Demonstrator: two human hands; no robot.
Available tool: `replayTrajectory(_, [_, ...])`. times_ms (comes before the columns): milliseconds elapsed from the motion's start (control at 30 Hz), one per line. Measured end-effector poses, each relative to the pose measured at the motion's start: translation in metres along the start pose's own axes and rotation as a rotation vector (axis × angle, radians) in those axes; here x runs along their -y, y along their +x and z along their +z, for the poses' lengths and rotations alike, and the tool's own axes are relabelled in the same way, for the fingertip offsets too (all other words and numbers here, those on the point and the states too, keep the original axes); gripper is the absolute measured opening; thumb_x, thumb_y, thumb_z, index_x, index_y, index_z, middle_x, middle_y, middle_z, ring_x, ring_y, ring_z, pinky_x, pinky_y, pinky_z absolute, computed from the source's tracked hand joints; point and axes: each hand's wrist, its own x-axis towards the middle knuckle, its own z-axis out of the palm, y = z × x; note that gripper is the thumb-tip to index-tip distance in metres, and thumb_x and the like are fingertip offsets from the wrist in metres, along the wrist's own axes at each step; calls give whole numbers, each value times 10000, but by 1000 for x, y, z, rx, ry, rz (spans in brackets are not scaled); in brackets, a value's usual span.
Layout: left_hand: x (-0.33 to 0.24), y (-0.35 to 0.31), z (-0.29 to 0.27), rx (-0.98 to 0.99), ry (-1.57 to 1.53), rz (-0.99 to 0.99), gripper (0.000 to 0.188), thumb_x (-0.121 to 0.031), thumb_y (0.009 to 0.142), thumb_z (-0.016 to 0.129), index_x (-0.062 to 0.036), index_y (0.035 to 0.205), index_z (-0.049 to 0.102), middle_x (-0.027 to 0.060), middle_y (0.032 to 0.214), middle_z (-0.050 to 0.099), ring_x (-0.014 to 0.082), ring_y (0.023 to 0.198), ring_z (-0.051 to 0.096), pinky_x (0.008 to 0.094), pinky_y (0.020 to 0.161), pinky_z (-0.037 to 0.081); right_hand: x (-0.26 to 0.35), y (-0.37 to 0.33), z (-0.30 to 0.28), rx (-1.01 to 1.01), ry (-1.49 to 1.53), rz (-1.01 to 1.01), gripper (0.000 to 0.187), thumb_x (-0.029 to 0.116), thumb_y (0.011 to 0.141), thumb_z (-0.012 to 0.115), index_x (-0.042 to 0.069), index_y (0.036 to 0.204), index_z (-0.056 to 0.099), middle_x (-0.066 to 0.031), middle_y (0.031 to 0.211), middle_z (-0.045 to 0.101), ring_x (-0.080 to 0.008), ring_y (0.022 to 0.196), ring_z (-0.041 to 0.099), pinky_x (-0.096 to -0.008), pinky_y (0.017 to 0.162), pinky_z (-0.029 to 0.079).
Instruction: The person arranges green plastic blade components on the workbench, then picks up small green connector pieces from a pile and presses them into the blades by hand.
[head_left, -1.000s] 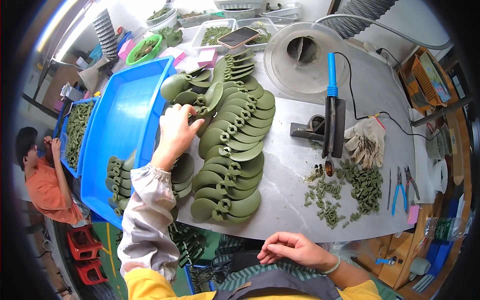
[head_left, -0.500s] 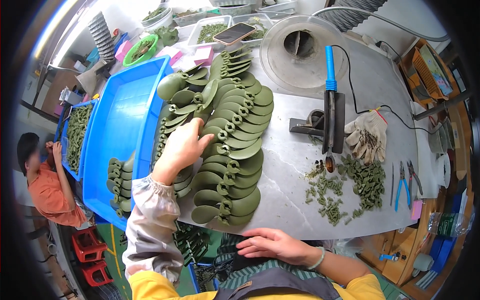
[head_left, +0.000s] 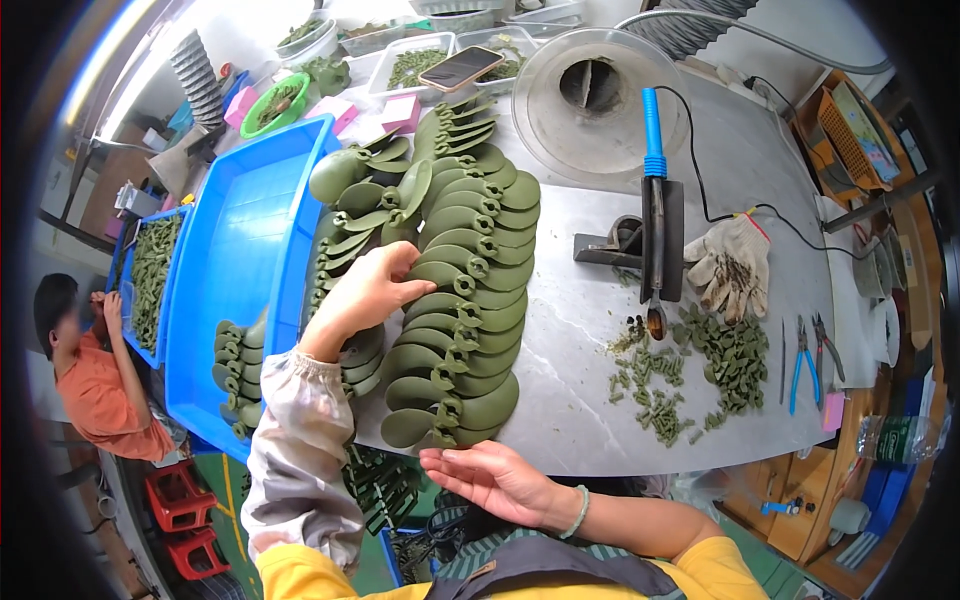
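Dark green propellers point(head_left: 465, 340), each with rounded blades and a small hub, stand nested in a long curved row on the grey table. My left hand point(head_left: 370, 295) lies over the left side of this row, thumb spread from the index finger and touching the blades; its other fingers are partly hidden. Beside the row's near end, my right hand point(head_left: 500, 482) is open, palm turned partly up, fingertips close to the last propeller. To the left, looser propellers point(head_left: 375, 200) lie in a second, less even row, partly covered by my left arm.
A blue tray point(head_left: 245, 200) holding more propellers stands at left. On the right are a blue-handled hot tool point(head_left: 653, 200) on a stand, green scraps point(head_left: 725, 365), a stained glove point(head_left: 733, 265) and pliers point(head_left: 803, 365). A person point(head_left: 105, 375) sits far left.
My right hand has moved left and up to the row's near end, turning its palm upward. My left hand has shifted slightly toward me, and its thumb lies lower along the row.
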Motion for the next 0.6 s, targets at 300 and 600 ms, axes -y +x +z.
replayTrajectory(300, [0,-3,6,14,-615,105,378,-64,932,660,6,1291,564,39,1164,668,102,1038,618,266,956,478,1,7,4,62,153,-75,302,8,992,486,-147,1250,509,-184,1355,549,-216,1246,562,-318,1115,451])
replayTrajectory(600, [-37,-17,-34,57,-678,-9,399,-93,902,701,11,1275,605,48,1131,696,78,938,656,189,748,523,5,25,12,118,273,-88,273,-11,985,471,-156,1210,521,-182,1313,573,-213,1234,569,-312,1100,474])
